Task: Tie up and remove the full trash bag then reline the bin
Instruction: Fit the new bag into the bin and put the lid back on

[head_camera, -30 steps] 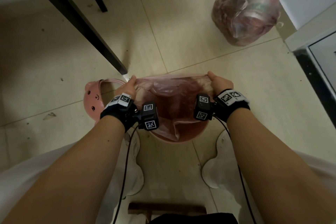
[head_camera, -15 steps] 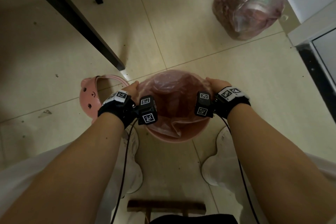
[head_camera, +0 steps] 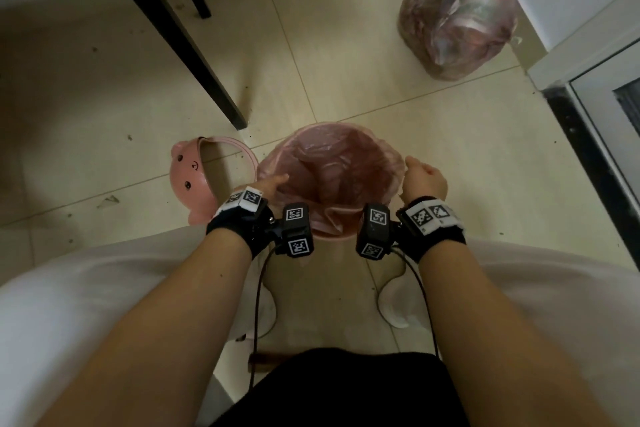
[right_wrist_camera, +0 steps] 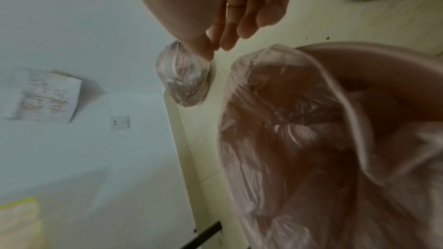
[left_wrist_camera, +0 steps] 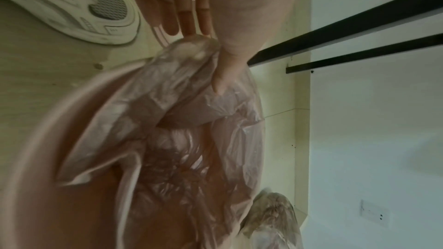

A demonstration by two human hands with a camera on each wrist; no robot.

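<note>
Now the thin pink plastic liner (head_camera: 332, 170) lines the round pink bin (head_camera: 323, 236), no longer stretched; right hand (head_camera: 424, 178) released, left hand (head_camera: 268, 185) relaxed, thumb touching it; bulging translucent pink trash bag (head_camera: 457, 24) beyond.

You are working in dim, warm indoor light: the tiled floor (head_camera: 346, 55) is brightest toward the far wall and sinks into soft shadow on your left and around your legs. The head view bulges at its edges; both wrist views stretch harder and are smeared, the bin rim (left_wrist_camera: 48, 124), liner (right_wrist_camera: 275, 120) and your right hand (right_wrist_camera: 215, 7) all soft.
</note>
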